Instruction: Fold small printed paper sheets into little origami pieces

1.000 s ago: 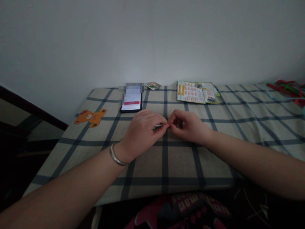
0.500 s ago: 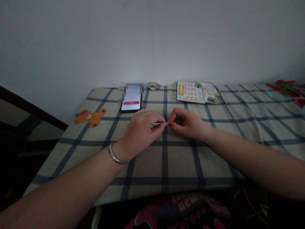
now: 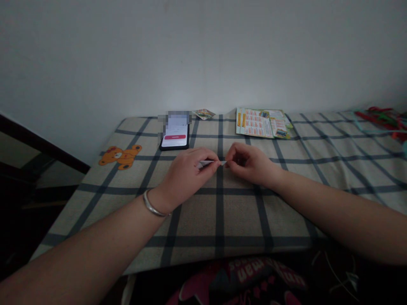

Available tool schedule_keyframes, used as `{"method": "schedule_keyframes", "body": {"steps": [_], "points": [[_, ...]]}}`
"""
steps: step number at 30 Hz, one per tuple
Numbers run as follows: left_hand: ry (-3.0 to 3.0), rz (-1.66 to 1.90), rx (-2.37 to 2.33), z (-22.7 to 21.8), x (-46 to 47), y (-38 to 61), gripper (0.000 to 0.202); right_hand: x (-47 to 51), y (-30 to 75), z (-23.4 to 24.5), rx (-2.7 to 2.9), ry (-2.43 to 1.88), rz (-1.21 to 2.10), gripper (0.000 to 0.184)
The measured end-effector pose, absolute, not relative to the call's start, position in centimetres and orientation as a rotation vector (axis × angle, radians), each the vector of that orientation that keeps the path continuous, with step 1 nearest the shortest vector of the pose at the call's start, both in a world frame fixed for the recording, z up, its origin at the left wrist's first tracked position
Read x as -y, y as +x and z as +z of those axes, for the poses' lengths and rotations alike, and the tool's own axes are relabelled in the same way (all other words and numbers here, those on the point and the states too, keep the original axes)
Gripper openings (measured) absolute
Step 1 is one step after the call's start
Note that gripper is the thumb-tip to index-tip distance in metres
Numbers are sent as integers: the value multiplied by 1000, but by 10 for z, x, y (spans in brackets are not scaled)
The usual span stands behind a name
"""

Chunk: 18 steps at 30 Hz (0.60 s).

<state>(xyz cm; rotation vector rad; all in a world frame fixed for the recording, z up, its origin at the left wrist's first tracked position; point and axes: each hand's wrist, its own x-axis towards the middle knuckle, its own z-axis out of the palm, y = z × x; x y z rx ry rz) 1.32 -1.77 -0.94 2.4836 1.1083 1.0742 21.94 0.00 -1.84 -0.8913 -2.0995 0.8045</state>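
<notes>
Between my two hands is a small, thin white piece that looks like folded paper [image 3: 206,163]. My left hand [image 3: 192,171], with a silver bangle [image 3: 153,205] on its wrist, pinches it between thumb and forefinger. Its pale tip pokes out to the right, where my right hand [image 3: 249,163] pinches the end with thumb and forefinger. The rest of the piece is hidden inside my left hand. Both hands are held low over the middle of the checked tablecloth [image 3: 238,216].
Beyond my left hand lies a lit phone [image 3: 174,134]. Near the wall are a small folded paper [image 3: 204,113] and printed leaflets [image 3: 259,123]. A bear cutout [image 3: 121,157] lies at the left, with red and green strips [image 3: 383,118] at the far right.
My left hand has shifted slightly left, and a little more of the white tip shows between the hands. My right hand has barely moved.
</notes>
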Motion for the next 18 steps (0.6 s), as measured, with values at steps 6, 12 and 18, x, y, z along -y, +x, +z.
{"method": "schedule_keyframes", "body": {"steps": [6, 12, 18], "points": [[2441, 1113, -1144, -8, 17, 11, 10, -1, 221, -21, 1978, -905, 819, 9], [2408, 1156, -1162, -8, 14, 9, 16, -4, 222, -25, 1866, -863, 878, 5], [2329, 1159, -1194, -8, 13, 10, 21, -5, 221, -25, 1813, -823, 897, 6]]}}
